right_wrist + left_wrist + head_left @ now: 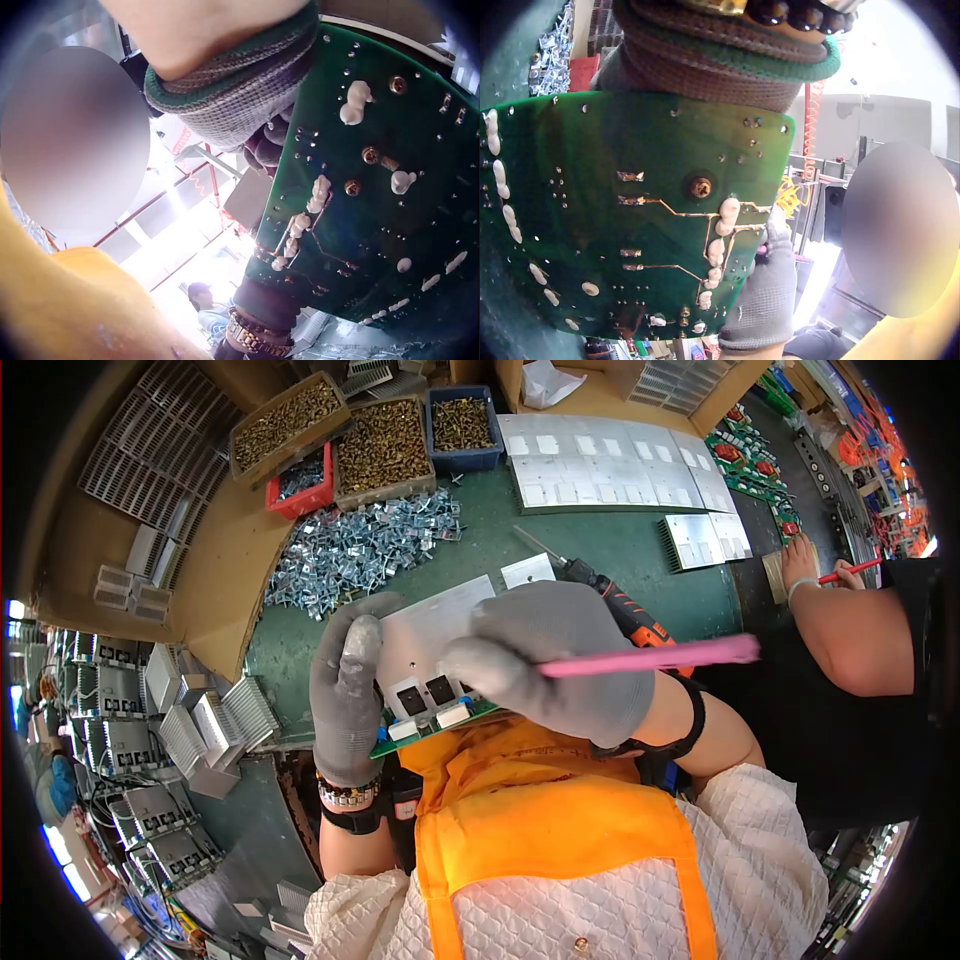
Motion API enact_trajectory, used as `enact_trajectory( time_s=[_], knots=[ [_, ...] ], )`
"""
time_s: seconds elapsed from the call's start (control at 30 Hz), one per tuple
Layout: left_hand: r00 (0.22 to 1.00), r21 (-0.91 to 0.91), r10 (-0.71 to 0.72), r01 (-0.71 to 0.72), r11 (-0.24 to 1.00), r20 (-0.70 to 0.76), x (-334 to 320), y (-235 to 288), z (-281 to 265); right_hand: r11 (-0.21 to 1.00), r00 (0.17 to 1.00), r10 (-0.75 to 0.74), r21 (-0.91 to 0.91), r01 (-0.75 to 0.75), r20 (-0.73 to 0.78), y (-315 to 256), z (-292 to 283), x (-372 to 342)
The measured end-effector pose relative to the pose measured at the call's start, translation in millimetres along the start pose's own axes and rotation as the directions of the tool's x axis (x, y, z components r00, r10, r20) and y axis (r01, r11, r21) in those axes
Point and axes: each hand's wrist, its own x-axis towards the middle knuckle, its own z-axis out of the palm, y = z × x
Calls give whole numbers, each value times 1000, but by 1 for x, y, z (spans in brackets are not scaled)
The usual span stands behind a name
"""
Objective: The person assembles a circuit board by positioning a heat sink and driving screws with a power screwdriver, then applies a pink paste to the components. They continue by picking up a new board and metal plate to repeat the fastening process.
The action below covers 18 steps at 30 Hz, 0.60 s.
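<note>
My gloved left hand (345, 690) grips the left edge of a green circuit board (585, 180) joined to a flat silver metal plate (430, 615). Along the edge nearest me sit black components (411, 701) and white blocks (453, 714). Above the right part of the plate, my gloved right hand (570, 650) pinches a long pink stick-like tool (660, 657); its working tip is hidden behind the fingers. Both wrist views show the board's underside, with brass screws (700, 187) and white blobs of sealant (357, 103).
An orange-and-black power screwdriver (630, 610) lies behind my right hand. Small metal clips (360, 550) are heaped beside screw bins (385, 445). Silver plates (600, 465) stand in rows at the back. At the right, another person's arm (850, 630) reaches over the bench.
</note>
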Motion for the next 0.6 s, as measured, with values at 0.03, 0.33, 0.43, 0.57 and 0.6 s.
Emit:
enact_trajectory(
  time_s=[0.03,0.33,0.43,0.57,0.6],
  knots=[
    [1000,2,-7,7,1000,-6,0,1,0,1000,1000,-3,-2,3,-1,0,-4,-2],
    [999,72,28,-26,997,-29,-1,2,2,906,912,391,223,-359,-123,1,-9,-12],
    [1000,66,-1,3,998,-31,-3,4,2,911,919,381,212,-354,-102,3,-10,-12],
    [998,64,-31,34,997,-50,-2,4,2,916,932,358,218,-337,-62,0,-14,-9],
    [998,65,-32,35,997,-49,-1,5,3,916,931,359,218,-338,-63,-1,-16,-8]
  ],
)
